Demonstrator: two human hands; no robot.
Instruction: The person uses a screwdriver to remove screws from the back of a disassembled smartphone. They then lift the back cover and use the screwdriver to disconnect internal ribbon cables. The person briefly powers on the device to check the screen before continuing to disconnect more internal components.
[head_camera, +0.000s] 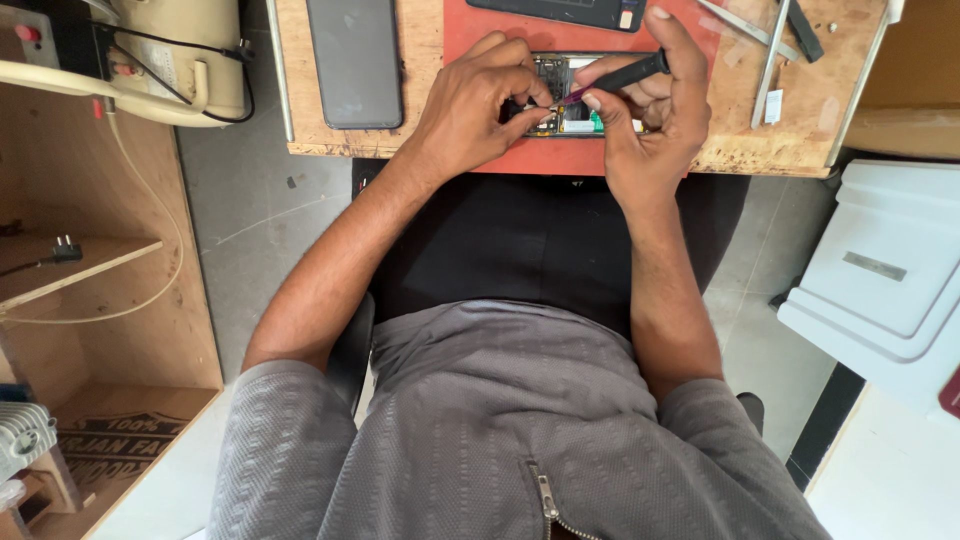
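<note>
he's mid-repair: left hand pinching the opened phone, right hand gripping a dark screwdriver, whose tip must next stay steady.

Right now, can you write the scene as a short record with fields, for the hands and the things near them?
left hand: fingertips on the opened phone, steadying it
right hand: holds a dark screwdriver, tip on the phone's inside
phone: back off, circuit parts showing, lying on a red mat
mat: on a wooden table
nearby: grey back cover left of the mat; tweezers at the right
</note>
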